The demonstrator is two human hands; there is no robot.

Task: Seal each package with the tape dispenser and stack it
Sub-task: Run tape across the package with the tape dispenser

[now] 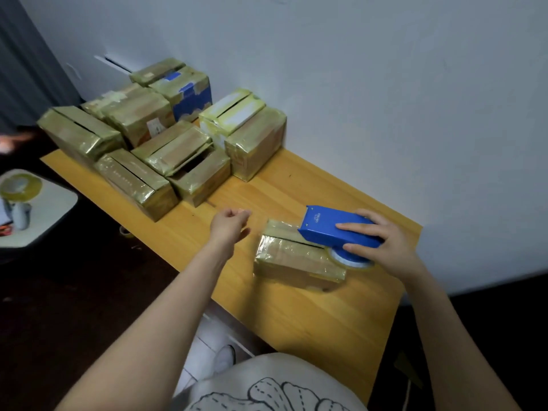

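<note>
While right hand [382,241] grips blue plastic tape dispenser [329,229] on tape-wrapped cardboard package [296,259], centre-right of frame, left hand [229,225] is curled, apparently pinching clear tape end [246,213]. Sealing step; next: lay tape over seam, cut.

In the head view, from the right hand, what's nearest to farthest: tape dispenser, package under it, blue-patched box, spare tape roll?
1. tape dispenser, in the right hand's grip
2. package, just beneath
3. blue-patched box, at the back
4. spare tape roll, far left, side table
</note>
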